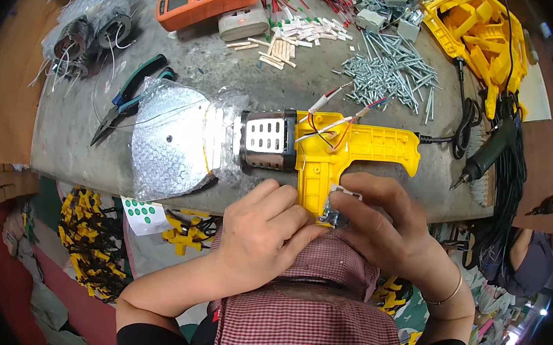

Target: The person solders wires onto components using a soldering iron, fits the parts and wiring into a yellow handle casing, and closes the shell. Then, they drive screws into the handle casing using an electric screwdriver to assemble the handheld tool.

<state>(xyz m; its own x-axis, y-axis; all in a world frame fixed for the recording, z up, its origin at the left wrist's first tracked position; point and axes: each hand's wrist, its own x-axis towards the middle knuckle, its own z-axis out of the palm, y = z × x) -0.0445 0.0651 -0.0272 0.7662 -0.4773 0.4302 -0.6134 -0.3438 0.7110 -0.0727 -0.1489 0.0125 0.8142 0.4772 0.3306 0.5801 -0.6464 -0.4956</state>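
A yellow plastic housing half [320, 185] with a pistol-style handle lies on the table, its inside facing up. It is joined to a slotted metal barrel [267, 140] and a round metal plate [171, 139] in bubble wrap. White-sleeved wires [325, 127] rise from the open housing. My left hand [265, 229] is closed on the near end of the housing, fingertips pinched at its left edge. In my right hand [386, 219], a small grey-and-white block-shaped part [337, 210] is gripped between thumb and fingers over the same end. Its underside is hidden.
Long screws [389, 70] are heaped beyond the handle, near white sleeves [304, 35] and grey parts [393, 4]. More yellow housings [481, 36] are piled far right, above a dark green screwdriver [488, 150]. Pliers [125, 100] and an orange meter [205, 1] lie at the back.
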